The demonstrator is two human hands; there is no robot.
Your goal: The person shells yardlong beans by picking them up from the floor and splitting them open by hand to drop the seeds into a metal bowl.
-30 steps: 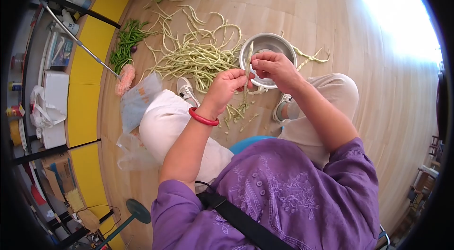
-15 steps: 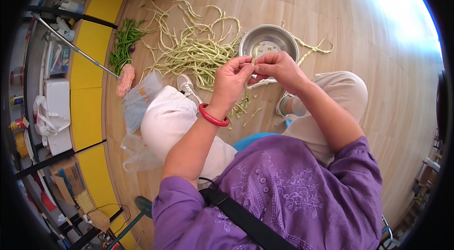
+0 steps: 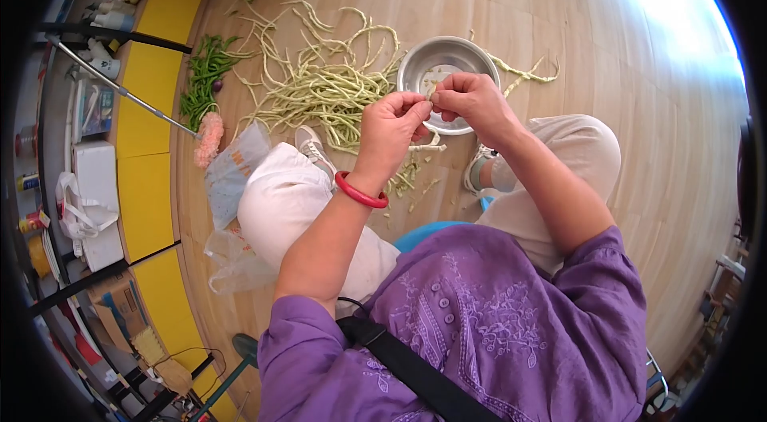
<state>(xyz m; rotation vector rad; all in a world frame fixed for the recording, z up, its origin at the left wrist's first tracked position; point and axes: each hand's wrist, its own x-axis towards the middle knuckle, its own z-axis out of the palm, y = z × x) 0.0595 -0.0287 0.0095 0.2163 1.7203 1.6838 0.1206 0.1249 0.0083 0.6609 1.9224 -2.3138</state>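
Observation:
My left hand [image 3: 391, 128], with a red bangle [image 3: 361, 190] on its wrist, pinches at the near left rim of a metal bowl [image 3: 487, 63]. Its fingertips almost meet those of my right hand [image 3: 477, 106], also pinched, over the bowl. Between them is a bit of long bean, mostly hidden by the fingers. Inside the bowl lie several short pale bean pieces. A tangled heap of long green beans [image 3: 323, 95] spreads on the floor left of the bowl. Small bean scraps [image 3: 405, 177] lie below my left hand.
Green peppers [image 3: 206, 75] lie by the yellow cabinets [image 3: 149, 99] at left, near a pink fluffy duster head [image 3: 209, 139]. Plastic bags [image 3: 237, 170] rest beside my left knee. A few long beans [image 3: 531, 75] lie right of the bowl.
The bean piece that stood up between my fingers no longer shows there. My right hand has risen slightly and its fingers have curled more. The view has shifted a little.

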